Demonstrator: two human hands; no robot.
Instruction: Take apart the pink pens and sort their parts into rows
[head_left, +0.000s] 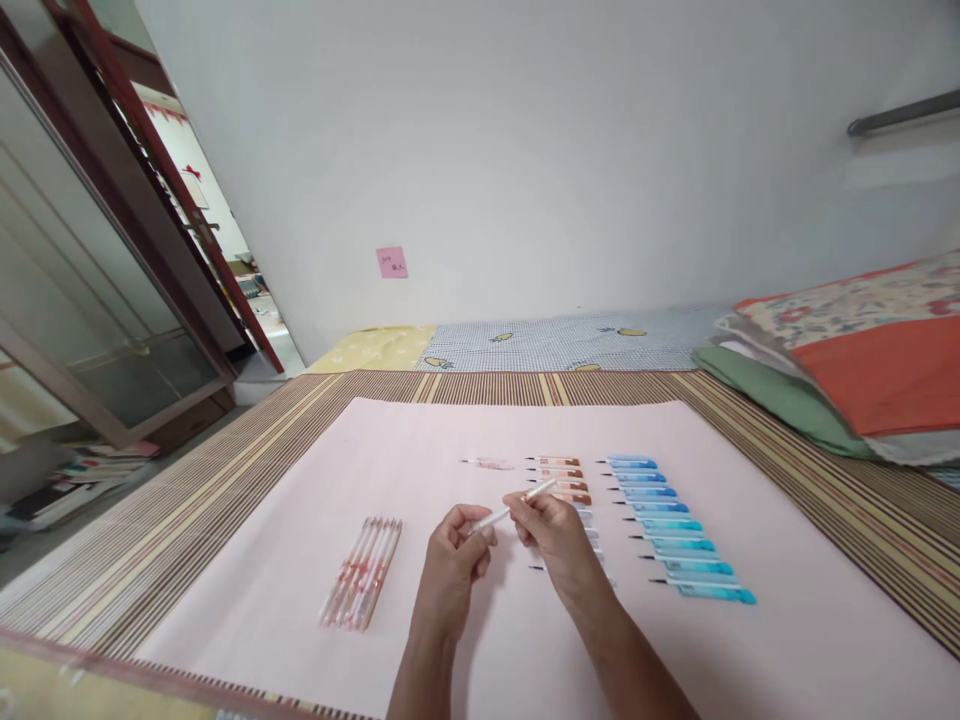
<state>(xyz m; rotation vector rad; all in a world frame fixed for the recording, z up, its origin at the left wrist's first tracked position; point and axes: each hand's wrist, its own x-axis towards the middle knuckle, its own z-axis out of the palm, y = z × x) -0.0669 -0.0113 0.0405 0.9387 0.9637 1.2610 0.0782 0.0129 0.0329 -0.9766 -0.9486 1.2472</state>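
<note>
A slim white pen (495, 518) is held slantwise between my two hands, above a pale pink sheet (262, 560). My left hand (459, 550) pinches its lower left end, and my right hand (546, 520) grips it nearer the upper right end. Several capped pens with reddish patterns (362, 572) lie side by side to the left. Beyond my hands lies a single pen (489, 463) with a dark tip. A column of brown-ended pens (559, 474) runs partly behind my right hand. Further right is a column of blue pens (675, 530), tips pointing left.
The sheet lies on a striped mat (247, 455). Folded fabric and pillows (870, 370) are at the right. A patterned cloth (525, 345) runs along the wall, where a pink note (391, 262) is stuck. A glass-panelled door (97, 270) stands at the left.
</note>
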